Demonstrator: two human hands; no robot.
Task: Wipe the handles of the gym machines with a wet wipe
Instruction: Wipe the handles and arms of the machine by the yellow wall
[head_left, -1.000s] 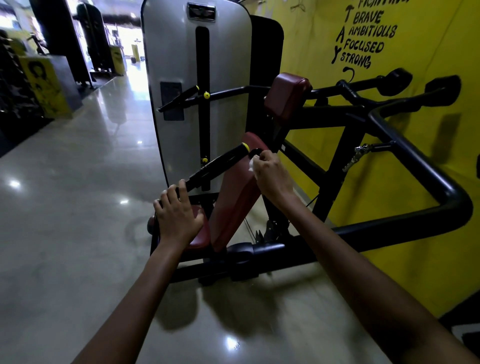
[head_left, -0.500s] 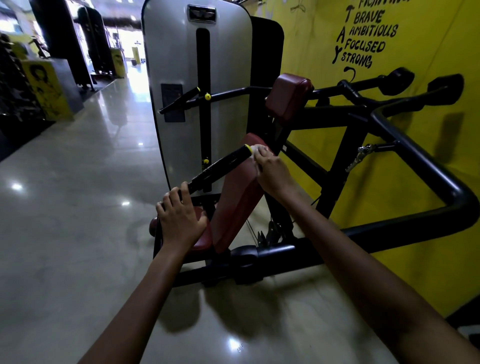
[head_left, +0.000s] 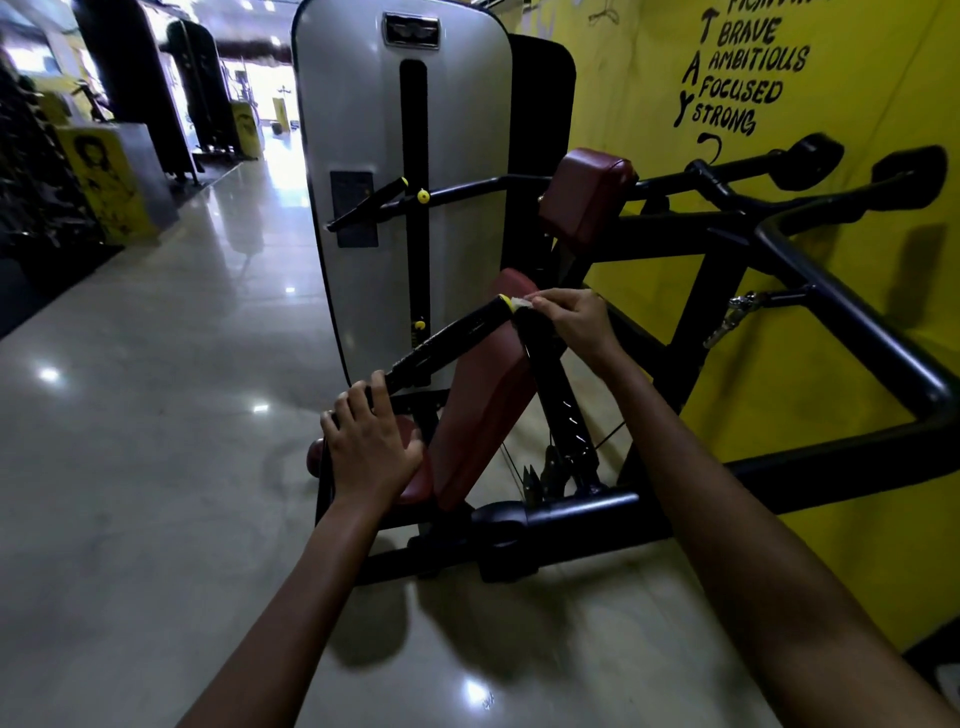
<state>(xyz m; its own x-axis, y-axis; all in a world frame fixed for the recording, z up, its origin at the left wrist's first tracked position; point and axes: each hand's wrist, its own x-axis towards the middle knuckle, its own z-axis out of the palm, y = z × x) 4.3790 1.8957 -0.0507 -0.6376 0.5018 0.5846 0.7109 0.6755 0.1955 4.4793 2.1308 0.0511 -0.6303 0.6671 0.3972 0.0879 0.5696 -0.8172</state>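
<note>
A black machine handle (head_left: 452, 335) with a yellow end cap slants up to the right in front of the dark red seat pad (head_left: 483, 395). My left hand (head_left: 366, 449) grips the lower end of that handle's bar. My right hand (head_left: 571, 319) pinches a small white wet wipe (head_left: 521, 303) against the yellow-capped tip. A second black handle (head_left: 371, 202) with a yellow tip juts out higher up, by the grey weight-stack cover (head_left: 363, 130).
The machine's thick black frame (head_left: 857, 322) runs along the yellow wall (head_left: 649, 130) on the right. A dark red upper pad (head_left: 584, 200) sits above. Shiny floor (head_left: 156, 415) stretches left; more gym equipment (head_left: 109, 176) lines the far left.
My right hand has slid the wipe up along the handle toward its yellow tip. My left hand has kept its hold low on the bar.
</note>
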